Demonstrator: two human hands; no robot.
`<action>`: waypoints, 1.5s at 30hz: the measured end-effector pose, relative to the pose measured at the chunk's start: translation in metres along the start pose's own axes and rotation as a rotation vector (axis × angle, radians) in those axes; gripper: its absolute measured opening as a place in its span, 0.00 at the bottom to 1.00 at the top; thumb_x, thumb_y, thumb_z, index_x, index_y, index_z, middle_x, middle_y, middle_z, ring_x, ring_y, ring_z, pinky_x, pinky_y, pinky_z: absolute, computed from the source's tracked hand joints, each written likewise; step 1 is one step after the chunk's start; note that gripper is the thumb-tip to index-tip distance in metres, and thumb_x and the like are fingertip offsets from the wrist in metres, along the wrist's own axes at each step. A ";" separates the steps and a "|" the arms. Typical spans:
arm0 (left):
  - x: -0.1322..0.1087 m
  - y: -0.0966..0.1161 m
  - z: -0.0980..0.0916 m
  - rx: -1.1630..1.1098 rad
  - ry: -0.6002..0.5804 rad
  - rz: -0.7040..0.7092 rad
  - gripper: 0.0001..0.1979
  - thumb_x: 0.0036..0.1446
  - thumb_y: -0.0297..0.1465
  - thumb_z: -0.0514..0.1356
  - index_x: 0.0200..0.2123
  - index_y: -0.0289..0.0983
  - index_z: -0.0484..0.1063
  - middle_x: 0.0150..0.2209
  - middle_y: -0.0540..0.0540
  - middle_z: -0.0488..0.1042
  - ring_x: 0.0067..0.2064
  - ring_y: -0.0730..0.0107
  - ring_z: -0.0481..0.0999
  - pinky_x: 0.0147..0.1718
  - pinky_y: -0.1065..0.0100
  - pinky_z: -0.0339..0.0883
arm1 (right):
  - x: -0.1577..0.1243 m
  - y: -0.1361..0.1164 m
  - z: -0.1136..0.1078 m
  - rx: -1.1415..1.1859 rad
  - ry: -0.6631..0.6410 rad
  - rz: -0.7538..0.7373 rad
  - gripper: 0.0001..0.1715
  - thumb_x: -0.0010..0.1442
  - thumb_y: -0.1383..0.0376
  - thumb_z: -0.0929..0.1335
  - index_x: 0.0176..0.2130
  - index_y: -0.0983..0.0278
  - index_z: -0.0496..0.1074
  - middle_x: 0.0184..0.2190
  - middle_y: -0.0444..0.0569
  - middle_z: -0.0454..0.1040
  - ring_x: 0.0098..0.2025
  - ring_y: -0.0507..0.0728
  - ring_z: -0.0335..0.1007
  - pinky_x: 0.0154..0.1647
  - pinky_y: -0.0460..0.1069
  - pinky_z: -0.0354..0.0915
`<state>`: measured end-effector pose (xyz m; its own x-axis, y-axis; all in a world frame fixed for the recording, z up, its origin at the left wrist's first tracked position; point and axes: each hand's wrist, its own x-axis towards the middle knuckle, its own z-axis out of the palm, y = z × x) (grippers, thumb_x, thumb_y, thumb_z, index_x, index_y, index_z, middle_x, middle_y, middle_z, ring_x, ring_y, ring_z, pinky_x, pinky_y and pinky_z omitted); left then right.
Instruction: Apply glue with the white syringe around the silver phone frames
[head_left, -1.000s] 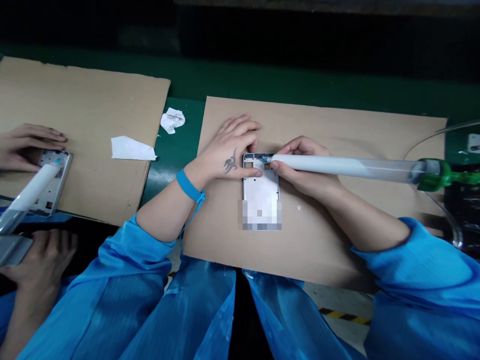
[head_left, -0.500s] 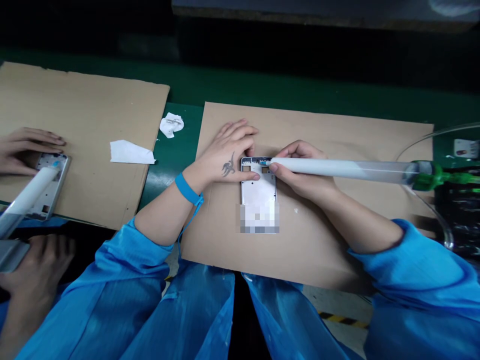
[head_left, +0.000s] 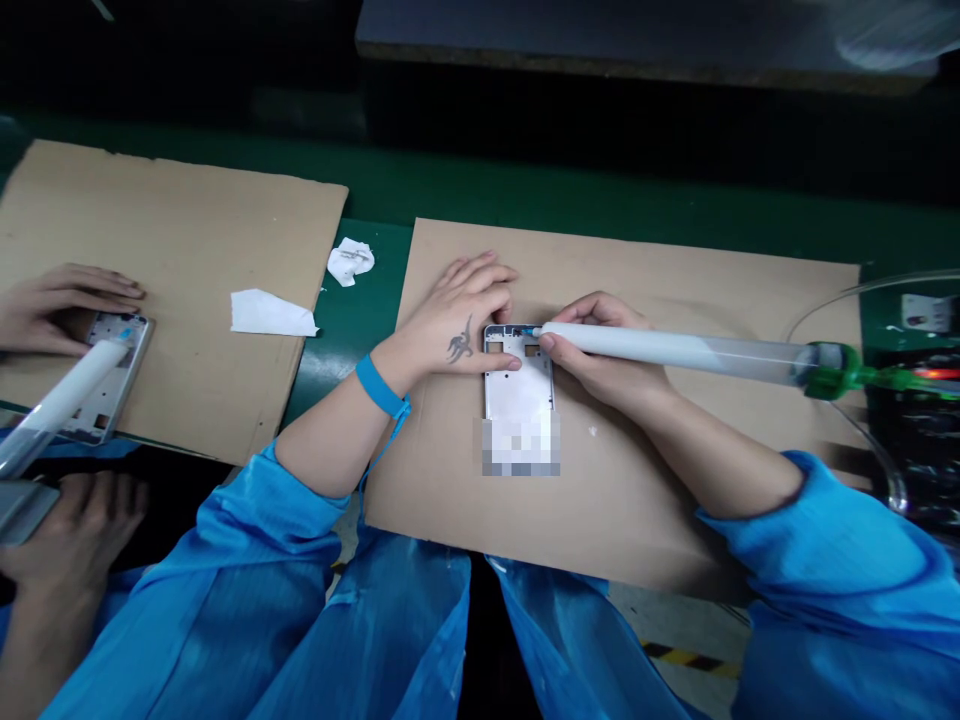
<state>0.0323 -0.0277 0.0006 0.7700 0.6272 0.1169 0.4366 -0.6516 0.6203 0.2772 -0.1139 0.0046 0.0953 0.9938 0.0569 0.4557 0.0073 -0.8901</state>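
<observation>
A silvery phone frame (head_left: pixel 525 395) lies flat on a cardboard sheet (head_left: pixel 637 520), its lower end pixelated. My left hand (head_left: pixel 465 320) is at its upper left, thumb resting on the face and fingers bent beyond the top edge, gripping the frame's upper left side. Held in my right hand (head_left: pixel 607 350) is a long white syringe (head_left: pixel 675 348) with a green cap and tubing at its far end. The syringe's blue tip touches or nearly touches the frame's top right part, close to a small square opening.
On the left, another person's hands (head_left: pixel 67 305) work with a similar syringe (head_left: pixel 64 405) over a second phone frame (head_left: pixel 124 390) on cardboard (head_left: pixel 187 230). White paper (head_left: pixel 274 313) and a crumpled scrap (head_left: pixel 350 261) lie between. Clear tubing (head_left: pixel 870 285) curves at the right.
The whole view has shifted slightly, so things appear a little lower. The syringe tip has moved slightly right along the frame's top; both hands keep their holds.
</observation>
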 end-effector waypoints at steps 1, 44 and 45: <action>0.000 0.000 0.000 0.002 0.003 0.003 0.30 0.56 0.58 0.78 0.43 0.41 0.75 0.75 0.33 0.72 0.84 0.29 0.57 0.83 0.27 0.46 | 0.000 -0.001 0.000 0.006 -0.004 0.002 0.17 0.55 0.53 0.81 0.36 0.57 0.75 0.32 0.48 0.82 0.30 0.58 0.77 0.30 0.52 0.73; 0.000 -0.004 0.003 0.019 0.277 -0.062 0.32 0.73 0.63 0.61 0.56 0.39 0.75 0.69 0.31 0.76 0.74 0.42 0.74 0.74 0.45 0.69 | -0.005 0.019 -0.006 0.251 0.049 -0.082 0.32 0.62 0.33 0.78 0.44 0.52 0.71 0.27 0.43 0.79 0.22 0.57 0.71 0.22 0.54 0.68; -0.001 -0.005 0.002 0.031 0.364 -0.108 0.31 0.76 0.62 0.57 0.57 0.39 0.74 0.66 0.32 0.77 0.70 0.45 0.77 0.70 0.48 0.73 | -0.006 0.021 -0.007 0.262 0.055 -0.088 0.31 0.64 0.33 0.76 0.48 0.52 0.72 0.27 0.44 0.81 0.21 0.58 0.72 0.22 0.54 0.69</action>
<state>0.0306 -0.0257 -0.0043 0.5059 0.7997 0.3235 0.5242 -0.5828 0.6210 0.2919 -0.1207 -0.0116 0.1167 0.9807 0.1568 0.2206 0.1283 -0.9669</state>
